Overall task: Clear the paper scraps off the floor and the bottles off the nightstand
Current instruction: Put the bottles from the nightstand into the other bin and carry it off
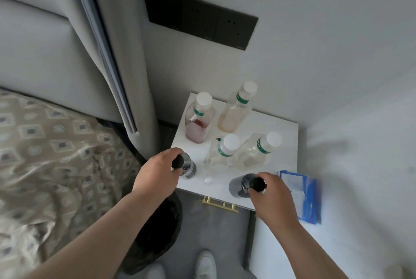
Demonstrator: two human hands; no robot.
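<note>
Engaged on bottle clearance: left hand (pixel 157 173) curled round a dark-capped bottle (pixel 188 167), right hand (pixel 273 197) round a second bottle (pixel 240 185), both at the nightstand (pixel 281 132) front edge; next, presumably, lift straight up, avoiding the white-capped bottles (pixel 234 110) behind.

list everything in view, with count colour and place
white-capped bottles: 4, clear, green neck bands, back and middle of nightstand
clear black-capped bottle: 1, front left corner of nightstand
dark black-capped bottle: 1, front edge of nightstand
small round thing: 1, white, between the black-capped bottles
packet: 1, blue and white, at nightstand's right front edge
nightstand: 1, white, gold handle, against wall
socket panel: 1, black, wall above nightstand
bag: 1, black, floor beside bed
bed cover: 1, beige patterned, left
shoes: 2, white, bottom edge
left hand: 1, grips clear black-capped bottle
right hand: 1, grips dark black-capped bottle
</note>
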